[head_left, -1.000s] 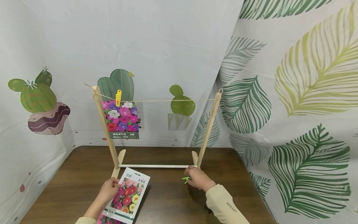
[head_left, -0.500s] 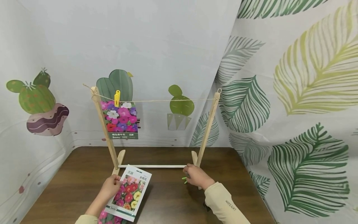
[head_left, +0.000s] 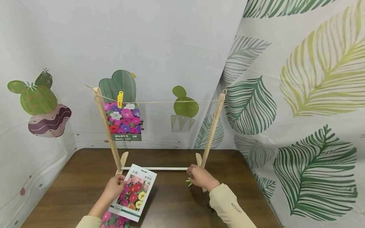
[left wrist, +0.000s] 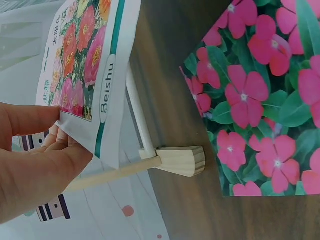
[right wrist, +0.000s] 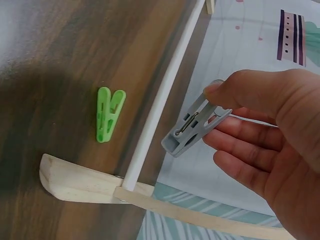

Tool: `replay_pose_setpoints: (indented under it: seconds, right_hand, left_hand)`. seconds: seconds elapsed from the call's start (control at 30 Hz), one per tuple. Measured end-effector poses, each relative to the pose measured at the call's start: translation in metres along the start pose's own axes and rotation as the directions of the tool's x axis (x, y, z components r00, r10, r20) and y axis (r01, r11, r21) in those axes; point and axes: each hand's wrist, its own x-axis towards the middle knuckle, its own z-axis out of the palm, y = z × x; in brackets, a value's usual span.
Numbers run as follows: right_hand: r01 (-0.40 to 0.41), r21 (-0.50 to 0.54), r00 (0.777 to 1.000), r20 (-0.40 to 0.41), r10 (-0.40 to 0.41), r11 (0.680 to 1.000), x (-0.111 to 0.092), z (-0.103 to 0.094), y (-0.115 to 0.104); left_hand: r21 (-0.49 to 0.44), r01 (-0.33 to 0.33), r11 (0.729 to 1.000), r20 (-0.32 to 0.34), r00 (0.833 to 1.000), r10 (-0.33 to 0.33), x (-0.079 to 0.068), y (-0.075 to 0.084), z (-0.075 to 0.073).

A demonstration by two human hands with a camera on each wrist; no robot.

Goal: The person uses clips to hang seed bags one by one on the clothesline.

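Head view is showing the white flower packet (head_left: 136,194) on the near side of the white rod (head_left: 168,168), toward the rod's left end, with its top edge overlapping the rod in sight. It is lying just to the right of the left hand (head_left: 115,187), whose thumb and fingers are pinching its left long edge. Its long axis is slanting, the top leaning rightward toward the rod, and the packet is tilting up from the table (head_left: 171,202). The left hand is plainly the nearer one; the right hand (head_left: 203,178) is staying well apart, by the rod's right end, its thumb and forefinger grasping a grey clothespin (right wrist: 202,125). On the near side of the rod, near that same end, a green clothespin (right wrist: 106,120) is lying on the table.

Against the frame from a second ago, the left hand and its packet are sitting closer to the rod, and more of the pink-flower packet (head_left: 115,220) is showing beneath. Above the rod's left part, the hanging packet (head_left: 125,122) is remaining under its yellow clothespin (head_left: 120,99).
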Motion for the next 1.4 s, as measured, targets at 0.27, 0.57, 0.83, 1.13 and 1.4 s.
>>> replay_pose_setpoints:
  seconds: [0.27, 0.57, 0.83, 1.13, 1.4]
  right_hand:
    - [0.003, 0.003, 1.0, -0.014, -0.003, 1.0, 0.005, -0.003, -0.002]
    - [0.031, -0.007, 0.998, -0.046, -0.032, 0.999, 0.008, -0.013, -0.007]
    - [0.034, -0.014, 0.997, -0.062, -0.035, 0.999, 0.011, -0.021, -0.01]
    - [0.044, -0.01, 0.995, -0.087, -0.044, 0.999, 0.015, -0.029, -0.011]
    - [0.037, 0.002, 0.993, -0.108, -0.036, 0.999, 0.016, -0.039, -0.014]
  left_hand:
    - [-0.004, -0.02, 1.0, -0.013, 1.0, 0.02, 0.0, 0.008, 0.0]
    - [-0.021, -0.051, 0.998, -0.015, 0.999, 0.051, 0.003, 0.017, 0.0]
    - [-0.051, -0.069, 0.996, -0.015, 0.998, 0.068, 0.004, 0.024, -0.001]
    - [-0.049, -0.118, 0.992, -0.031, 0.993, 0.117, 0.006, 0.033, -0.005]
    - [-0.069, -0.115, 0.991, -0.027, 0.993, 0.114, 0.007, 0.04, -0.008]
